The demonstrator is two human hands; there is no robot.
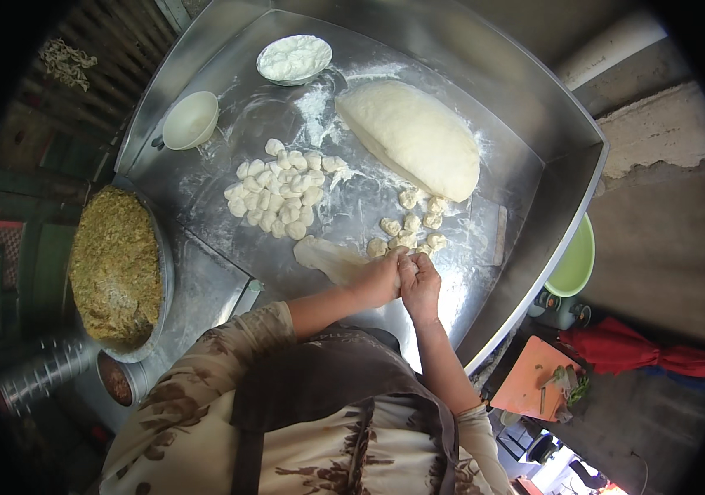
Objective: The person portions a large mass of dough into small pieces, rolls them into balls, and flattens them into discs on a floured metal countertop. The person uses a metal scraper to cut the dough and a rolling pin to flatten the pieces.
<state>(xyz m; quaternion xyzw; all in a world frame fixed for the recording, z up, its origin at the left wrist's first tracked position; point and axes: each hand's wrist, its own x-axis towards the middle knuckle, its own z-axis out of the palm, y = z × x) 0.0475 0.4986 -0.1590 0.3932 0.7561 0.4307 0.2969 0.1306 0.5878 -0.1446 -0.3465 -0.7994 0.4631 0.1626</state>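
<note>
My left hand (pixel 380 278) and my right hand (pixel 420 284) meet over the near part of the steel work table (pixel 352 210). Both grip a dough strip (pixel 327 257), whose flat tail trails leftward past my left wrist; a bit of dough shows between the fingers. Just beyond my hands lie several rough dough pieces (pixel 411 223). Farther left sits a cluster of smooth, floured dough balls (pixel 278 192). A large dough mass (pixel 414 136) rests behind, towards the right.
A bowl of flour (pixel 295 59) and a pale empty bowl (pixel 191 120) stand at the back. At left is a large basin of yellowish-green filling (pixel 118 266). A flat scraper (pixel 489 235) lies near the table's raised right wall (pixel 550 229). Outside it are a green basin (pixel 575 260) and an orange board (pixel 535 377).
</note>
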